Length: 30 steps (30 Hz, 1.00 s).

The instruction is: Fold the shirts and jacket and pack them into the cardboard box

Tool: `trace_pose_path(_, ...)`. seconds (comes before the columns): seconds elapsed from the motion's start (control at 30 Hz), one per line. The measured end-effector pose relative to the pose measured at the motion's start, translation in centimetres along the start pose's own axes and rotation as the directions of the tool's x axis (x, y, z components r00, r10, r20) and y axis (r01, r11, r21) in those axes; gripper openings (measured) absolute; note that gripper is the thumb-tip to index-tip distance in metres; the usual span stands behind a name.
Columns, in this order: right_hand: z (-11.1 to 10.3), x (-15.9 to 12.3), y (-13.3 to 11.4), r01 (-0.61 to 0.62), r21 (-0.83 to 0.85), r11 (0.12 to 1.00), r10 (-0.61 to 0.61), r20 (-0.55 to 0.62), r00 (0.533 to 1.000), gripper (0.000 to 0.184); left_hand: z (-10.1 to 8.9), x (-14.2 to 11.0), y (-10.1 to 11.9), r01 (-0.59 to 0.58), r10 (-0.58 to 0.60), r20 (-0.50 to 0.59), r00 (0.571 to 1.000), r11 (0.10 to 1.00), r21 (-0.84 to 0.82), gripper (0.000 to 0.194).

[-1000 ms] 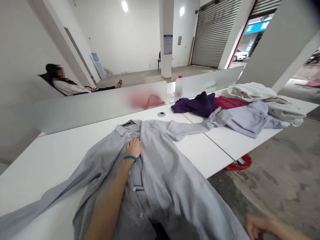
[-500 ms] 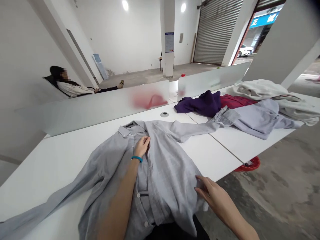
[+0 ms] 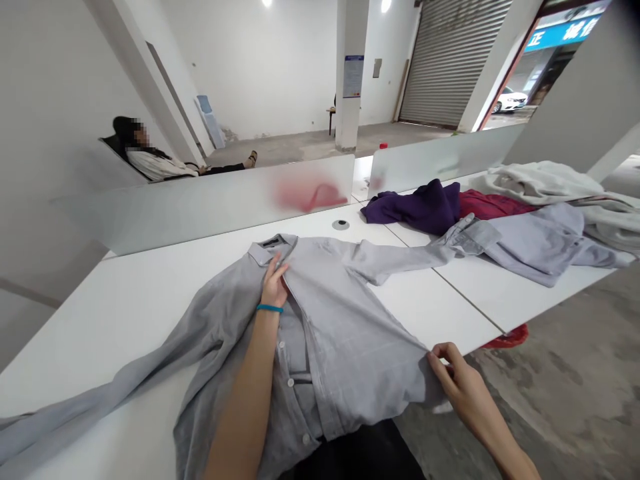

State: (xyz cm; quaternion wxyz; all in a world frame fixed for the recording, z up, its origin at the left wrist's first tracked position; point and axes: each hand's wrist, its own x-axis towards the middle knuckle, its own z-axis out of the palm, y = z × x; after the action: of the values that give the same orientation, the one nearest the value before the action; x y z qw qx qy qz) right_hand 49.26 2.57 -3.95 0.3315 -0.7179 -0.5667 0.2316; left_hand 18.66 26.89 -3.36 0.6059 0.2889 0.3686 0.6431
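A light grey button-up shirt (image 3: 345, 313) lies front up and partly unbuttoned on the white table, its collar pointing away from me. My left hand (image 3: 275, 283) rests on the shirt front just below the collar, beside the placket edge. Its thumb and forefinger are spread apart, and the other fingers are partly hidden. At the lower right, my right hand (image 3: 453, 373) pinches the shirt's side near the hem, and the cloth is drawn taut toward it. One sleeve stretches left across the table; the other reaches right toward a pile of clothes.
Purple cloth (image 3: 415, 207), red cloth (image 3: 493, 203), a lilac-grey garment (image 3: 543, 240) and pale cloth (image 3: 540, 180) are heaped at the right. Frosted dividers (image 3: 225, 207) line the white table's (image 3: 165, 287) far edge. A red basket (image 3: 510, 338) sits below. Beyond the divider a person (image 3: 155, 163) reclines.
My right hand has moved right, pulling the shirt's side outward and smoothing its front panel. My left hand has shifted left off the placket, and its fingers have spread. The view has turned slightly left.
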Motion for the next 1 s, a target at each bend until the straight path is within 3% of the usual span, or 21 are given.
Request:
trace_pose_path(0.17, 0.0, 0.0, 0.5, 0.02, -0.017, 1.0, -0.019, 0.029, 0.999, 0.028, -0.4, 0.6, -0.4, 0.0, -0.01, -0.097, 0.995, 0.995, -0.098, 0.023)
trace_pose_path(0.27, -0.6, 0.0, 0.4, -0.004, -0.048, 0.999, 0.009, 0.111, 0.994, 0.044, -0.5, 1.0, -1.1, -0.024, 0.014, -0.134, 0.991, 0.997, -0.075, 0.016)
trace_pose_path(0.33, -1.2, 0.0, 0.5, -0.048, -0.097, 0.994, 0.061, 0.137, 0.989, 0.051, -0.5, 1.2, -1.5, -0.068, 0.06, -0.158, 0.986, 0.997, -0.043, 0.016)
trace_pose_path(0.4, -1.7, -0.2, 0.6, -0.068, -0.12, 0.99, 0.086, 0.152, 0.985, 0.046, -0.4, 1.4, -1.7, -0.128, 0.127, -0.177, 0.976, 0.992, 0.003, 0.016)
trace_pose_path(0.53, -2.4, -0.7, 0.0, -0.009, -0.069, 0.998, 0.019, 0.137, 0.99, 0.037, -0.4, 1.4, -1.6, -0.256, 0.285, -0.188, 0.94, 0.953, 0.162, 0.015)
trace_pose_path(0.63, -2.8, -1.1, -1.1, 0.042, 0.008, 0.999, -0.043, 0.12, 0.992, 0.036, -0.6, 1.2, -1.3, -0.33, 0.404, -0.16, 0.901, 0.875, 0.353, 0.01)
trace_pose_path(0.8, -3.2, -1.1, -1.3, 0.041, 0.037, 0.998, -0.047, 0.163, 0.986, 0.032, -0.8, 0.5, -0.6, -0.374, 0.521, -0.032, 0.853, 0.652, 0.659, 0.011)
trace_pose_path(1.0, -2.6, -0.9, 0.9, -0.019, -0.174, 0.985, 0.065, 0.261, 0.963, 0.027, -1.4, 0.6, -1.1, -0.356, 0.481, 0.114, 0.869, 0.449, 0.819, 0.036)
